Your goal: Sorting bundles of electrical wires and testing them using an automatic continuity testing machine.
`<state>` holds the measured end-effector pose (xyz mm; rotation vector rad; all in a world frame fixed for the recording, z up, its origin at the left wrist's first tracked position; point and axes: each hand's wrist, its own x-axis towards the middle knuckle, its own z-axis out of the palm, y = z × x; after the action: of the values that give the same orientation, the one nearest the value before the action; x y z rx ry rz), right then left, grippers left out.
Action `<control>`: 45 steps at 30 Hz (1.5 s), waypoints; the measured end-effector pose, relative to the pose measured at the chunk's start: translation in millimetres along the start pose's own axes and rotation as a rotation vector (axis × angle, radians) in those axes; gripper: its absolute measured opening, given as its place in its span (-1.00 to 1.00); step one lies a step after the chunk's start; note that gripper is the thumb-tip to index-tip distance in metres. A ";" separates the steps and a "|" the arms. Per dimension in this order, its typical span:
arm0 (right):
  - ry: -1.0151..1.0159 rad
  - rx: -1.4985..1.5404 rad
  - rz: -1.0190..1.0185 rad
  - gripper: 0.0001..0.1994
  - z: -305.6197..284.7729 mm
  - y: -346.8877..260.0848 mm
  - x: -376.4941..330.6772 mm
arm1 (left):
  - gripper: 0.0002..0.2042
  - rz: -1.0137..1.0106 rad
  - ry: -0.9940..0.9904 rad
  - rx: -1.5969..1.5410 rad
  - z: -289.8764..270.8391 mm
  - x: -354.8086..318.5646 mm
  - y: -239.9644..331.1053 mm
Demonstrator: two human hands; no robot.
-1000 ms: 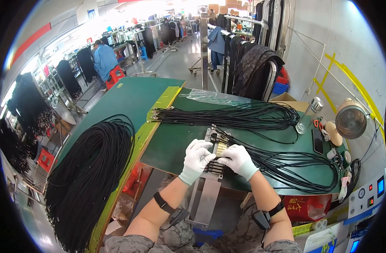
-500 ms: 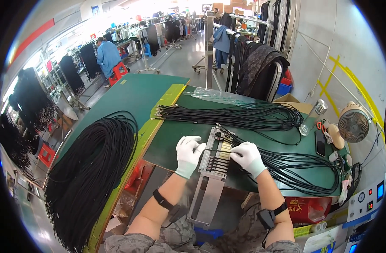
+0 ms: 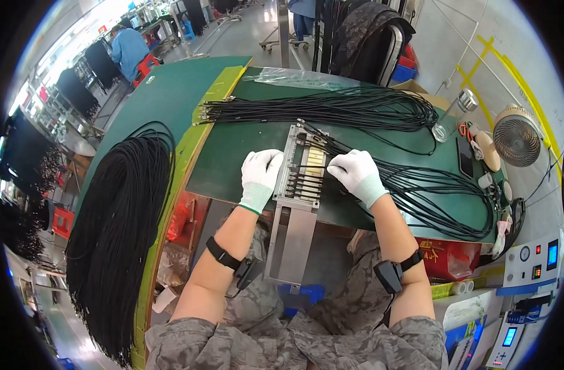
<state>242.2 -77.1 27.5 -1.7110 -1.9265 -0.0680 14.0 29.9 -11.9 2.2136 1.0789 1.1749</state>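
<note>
Both my hands wear white gloves. My left hand point(image 3: 260, 177) rests flat against the left edge of a long grey metal jig point(image 3: 296, 209) that lies on the green mat point(image 3: 238, 148). My right hand point(image 3: 356, 174) presses on the jig's right side, fingers over several black cables point(image 3: 430, 185) whose ends sit in the jig's slots. The cables loop away to the right. A second bundle of black cables point(image 3: 331, 108) lies across the mat behind the jig.
A thick hank of black cables point(image 3: 118, 234) drapes over the bench at my left. A small fan point(image 3: 516, 139), a phone point(image 3: 465, 157) and small tools sit at the right. Control boxes point(image 3: 535, 265) stand at lower right. A person in blue point(image 3: 127, 49) works far back.
My hands have drawn slightly apart, to either side of the jig. The camera has come closer and tilted down.
</note>
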 end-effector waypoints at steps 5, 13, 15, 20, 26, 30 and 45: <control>-0.060 -0.024 -0.006 -0.87 0.8 -2.8 -3.6 | -0.84 0.041 0.011 0.018 -2.7 -6.3 -3.4; 0.058 -0.057 -0.052 -0.92 0.8 -1.3 -2.5 | -0.83 -0.038 -0.022 -0.018 -3.3 -3.8 0.6; 0.085 -0.070 -0.067 -0.92 2.6 0.8 -2.2 | -0.83 -0.042 -0.035 -0.012 -3.8 -3.4 2.4; 0.147 -0.109 -0.148 -0.89 5.5 -0.4 2.2 | -0.82 -0.089 -0.054 -0.078 -6.3 -3.0 7.3; 0.148 -0.163 -0.149 -0.88 2.0 -13.5 4.6 | -0.81 0.145 -0.018 -0.057 6.6 -6.4 12.5; 0.049 -0.206 -0.109 -0.91 5.1 -13.1 -1.4 | -0.80 0.394 -0.073 0.143 10.6 -10.1 25.3; 0.102 -0.139 0.113 -0.80 11.4 18.1 -8.2 | -0.80 0.345 -0.240 0.158 -1.7 -16.4 17.0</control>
<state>255.2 -76.7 8.6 -1.8661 -1.7837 -0.2478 14.5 6.5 -8.2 2.6611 0.7341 0.9424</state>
